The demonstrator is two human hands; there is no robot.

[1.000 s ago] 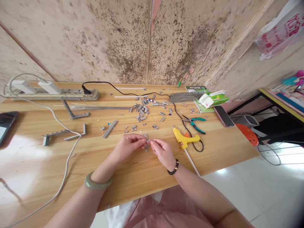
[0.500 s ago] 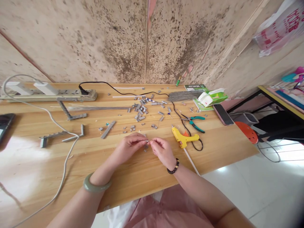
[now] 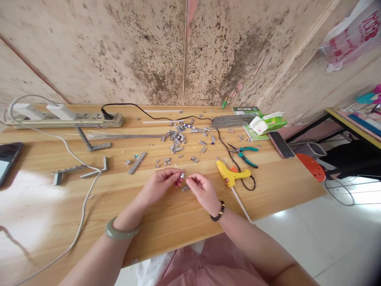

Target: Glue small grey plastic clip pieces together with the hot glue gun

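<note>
My left hand (image 3: 165, 182) pinches a small grey block (image 3: 182, 175) between thumb and fingertips, just above the table. Close beside it, my right hand (image 3: 203, 190) has thumb and forefinger pressed together; whatever they may hold is too small to make out. A narrow gap separates the two hands' fingertips. On the wood between them lies another grey piece (image 3: 185, 188), partly hidden by the right fingers. To the right of my right hand rests a yellow glue gun (image 3: 233, 174) with a white glue stick (image 3: 241, 204) coming out of its back.
Loose grey blocks (image 3: 176, 137) are heaped mid-table. Teal-handled pliers (image 3: 247, 155), a bundle of thin wires (image 3: 233, 120), a tissue pack (image 3: 269, 122) and a phone (image 3: 281, 145) lie to the right. A white cable (image 3: 81, 214) and grey assembled frames (image 3: 94, 147) are on the left, near a power strip (image 3: 98, 119).
My fingertips have come apart: half a second ago they met around a small piece. The grey block now shows at my left fingertips. The right hand has drawn slightly away.
</note>
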